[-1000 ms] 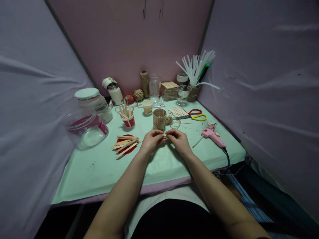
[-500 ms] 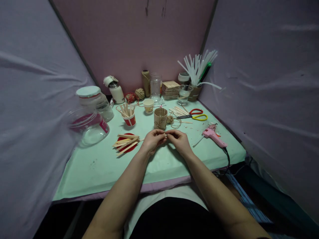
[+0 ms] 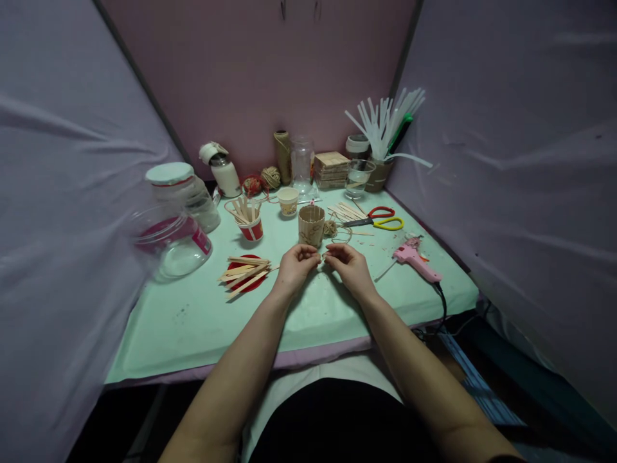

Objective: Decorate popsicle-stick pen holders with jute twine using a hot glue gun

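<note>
Over the middle of the green-covered table, my left hand (image 3: 297,265) is closed in a pinch, its fingertips toward my right hand (image 3: 348,265). That hand is pinched too, a small gap away. Something tiny and pale shows between the fingertips, too small to name. Just beyond them stands a brown cup with a scalloped rim (image 3: 311,226), and a small ball of twine (image 3: 330,229) lies at its right. Left of my left hand, flat wooden sticks (image 3: 247,275) lie on a red disc.
Scissors (image 3: 373,220) and a pink glue gun (image 3: 418,260) with a cord lie at the right. A red-and-white cup (image 3: 251,229) holds sticks. Clear jars (image 3: 186,251) stand at the left. Along the back are a square wooden stack (image 3: 331,170) and white glue sticks (image 3: 383,132).
My hands have moved slightly apart at the fingertips, and a little gap now shows between them. The view has shifted slightly.
</note>
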Motion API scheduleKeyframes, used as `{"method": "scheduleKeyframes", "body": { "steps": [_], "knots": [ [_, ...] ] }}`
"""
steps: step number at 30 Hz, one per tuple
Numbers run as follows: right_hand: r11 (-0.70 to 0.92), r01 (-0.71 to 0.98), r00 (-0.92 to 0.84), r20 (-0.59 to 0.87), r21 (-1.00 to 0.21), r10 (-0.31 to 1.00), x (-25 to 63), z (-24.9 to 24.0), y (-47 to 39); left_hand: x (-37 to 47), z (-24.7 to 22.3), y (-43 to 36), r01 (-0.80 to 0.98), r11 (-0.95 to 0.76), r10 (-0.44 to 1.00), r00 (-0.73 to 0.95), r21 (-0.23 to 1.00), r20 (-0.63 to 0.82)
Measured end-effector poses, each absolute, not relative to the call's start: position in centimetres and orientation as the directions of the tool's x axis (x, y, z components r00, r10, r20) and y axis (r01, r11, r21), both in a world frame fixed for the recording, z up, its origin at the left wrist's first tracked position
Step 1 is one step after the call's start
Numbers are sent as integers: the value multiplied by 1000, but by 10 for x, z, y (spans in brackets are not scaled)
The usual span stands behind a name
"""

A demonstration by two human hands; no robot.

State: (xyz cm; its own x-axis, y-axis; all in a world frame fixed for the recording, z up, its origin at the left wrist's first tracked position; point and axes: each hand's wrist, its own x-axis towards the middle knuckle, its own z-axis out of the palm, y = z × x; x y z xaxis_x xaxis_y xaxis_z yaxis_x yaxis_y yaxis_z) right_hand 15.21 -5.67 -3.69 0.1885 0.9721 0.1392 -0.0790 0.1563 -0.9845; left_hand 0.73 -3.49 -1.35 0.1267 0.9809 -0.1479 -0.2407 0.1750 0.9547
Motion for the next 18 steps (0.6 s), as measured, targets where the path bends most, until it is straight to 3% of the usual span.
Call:
{"method": "scheduleKeyframes", "body": {
  "steps": [18],
  "knots": [
    [183, 37, 175, 187, -982, 967, 155, -32, -58, 9, -16, -36, -256, 204, 972, 168, 945, -164]
  ]
}}
